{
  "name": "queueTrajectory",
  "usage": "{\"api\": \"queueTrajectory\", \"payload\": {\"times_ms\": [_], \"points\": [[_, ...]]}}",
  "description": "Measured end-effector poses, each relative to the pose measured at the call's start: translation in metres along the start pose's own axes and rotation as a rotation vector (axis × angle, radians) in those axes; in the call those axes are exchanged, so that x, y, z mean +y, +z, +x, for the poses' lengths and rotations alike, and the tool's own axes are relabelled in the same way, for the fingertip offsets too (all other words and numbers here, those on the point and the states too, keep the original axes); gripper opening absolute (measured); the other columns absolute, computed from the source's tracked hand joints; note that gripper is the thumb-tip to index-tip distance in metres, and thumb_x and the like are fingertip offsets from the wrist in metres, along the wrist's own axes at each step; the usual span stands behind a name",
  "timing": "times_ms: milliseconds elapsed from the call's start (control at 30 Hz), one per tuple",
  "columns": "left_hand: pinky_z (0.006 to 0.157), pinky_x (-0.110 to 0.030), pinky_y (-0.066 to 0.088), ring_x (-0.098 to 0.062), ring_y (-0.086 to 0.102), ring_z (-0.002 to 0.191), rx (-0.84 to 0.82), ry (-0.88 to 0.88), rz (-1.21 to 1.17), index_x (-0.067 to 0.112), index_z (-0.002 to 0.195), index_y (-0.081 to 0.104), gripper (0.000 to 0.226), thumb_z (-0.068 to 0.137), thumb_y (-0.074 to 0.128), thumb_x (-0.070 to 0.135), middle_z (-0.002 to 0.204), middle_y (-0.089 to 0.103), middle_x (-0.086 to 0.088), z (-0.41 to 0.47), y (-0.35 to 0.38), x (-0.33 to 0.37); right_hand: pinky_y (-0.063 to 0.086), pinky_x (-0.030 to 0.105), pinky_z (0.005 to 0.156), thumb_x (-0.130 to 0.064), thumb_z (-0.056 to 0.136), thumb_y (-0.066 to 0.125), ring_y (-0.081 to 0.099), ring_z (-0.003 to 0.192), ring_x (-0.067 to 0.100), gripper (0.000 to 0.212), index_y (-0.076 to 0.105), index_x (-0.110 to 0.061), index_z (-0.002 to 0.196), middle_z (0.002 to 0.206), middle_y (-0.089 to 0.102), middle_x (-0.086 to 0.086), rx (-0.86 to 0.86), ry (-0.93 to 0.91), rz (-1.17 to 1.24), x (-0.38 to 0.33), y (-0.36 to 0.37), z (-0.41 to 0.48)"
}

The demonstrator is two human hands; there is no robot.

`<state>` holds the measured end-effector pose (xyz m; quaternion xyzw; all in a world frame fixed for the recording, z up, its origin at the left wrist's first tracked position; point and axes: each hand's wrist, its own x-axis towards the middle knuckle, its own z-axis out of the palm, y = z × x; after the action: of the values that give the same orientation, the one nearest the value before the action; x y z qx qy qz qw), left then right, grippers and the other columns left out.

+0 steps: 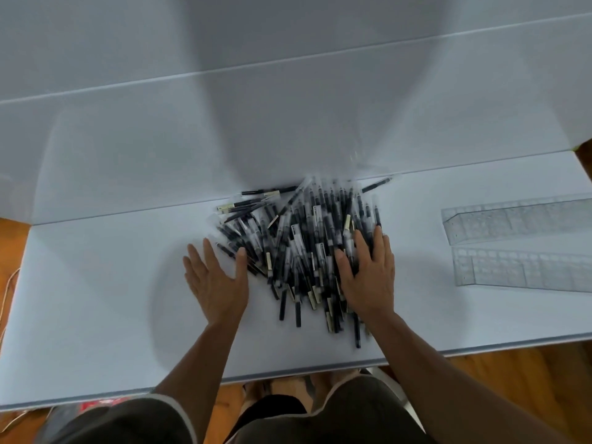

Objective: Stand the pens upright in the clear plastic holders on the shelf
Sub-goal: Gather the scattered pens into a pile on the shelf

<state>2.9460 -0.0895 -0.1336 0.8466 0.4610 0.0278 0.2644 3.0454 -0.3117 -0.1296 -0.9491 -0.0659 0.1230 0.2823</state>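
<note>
Both flanked — pens [304, 248] between left hand [216, 282], right hand [368, 277].

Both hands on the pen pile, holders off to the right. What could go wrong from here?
1. The pile of pens is loose and crisscrossed; if the flat left hand and right hand push it, strays could roll off the near edge of the table.
2. The clear holders barely show against the white surface; a sweep could knock them.
</note>
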Motion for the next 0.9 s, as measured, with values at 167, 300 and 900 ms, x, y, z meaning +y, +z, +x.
{"api": "queueTrajectory", "payload": {"times_ms": [167,300,900], "points": [[0.121,-0.042,0.005,-0.012,-0.008,0.149,-0.075,0.061,-0.145,0.021,0.155,0.01,0.085,0.088,0.033,0.069,0.163,-0.005,0.0,-0.008,0.005,0.011,0.01,0.049,0.121,-0.05,0.098,0.042,0.003,0.151,0.027,0.062,0.034,-0.018,0.151,0.163,0.01,0.011,0.025,-0.012,0.003,-0.001,0.003,-0.001],[0.12,-0.041,0.014,-0.007,-0.005,0.148,-0.078,0.082,-0.266,0.023,0.154,0.016,0.084,0.087,0.037,0.068,0.163,-0.005,0.009,-0.008,0.007,0.014,0.013,0.049,0.121,-0.047,0.098,0.045,0.007,0.15,0.029,0.062,0.036,-0.016,0.15,0.162,0.013,0.012,0.045,-0.016,0.003,-0.003,0.003,-0.002],[0.119,-0.053,-0.005,-0.024,-0.014,0.149,-0.093,0.376,0.066,0.029,0.155,0.008,0.083,0.087,0.024,0.074,0.162,-0.004,-0.011,-0.034,0.052,0.057,0.007,0.049,0.121,-0.059,0.097,0.031,-0.002,0.151,0.025,0.066,0.027,-0.025,0.153,0.164,0.006,0.011,0.042,-0.029,0.039,0.006,0.005,0.0]]}}
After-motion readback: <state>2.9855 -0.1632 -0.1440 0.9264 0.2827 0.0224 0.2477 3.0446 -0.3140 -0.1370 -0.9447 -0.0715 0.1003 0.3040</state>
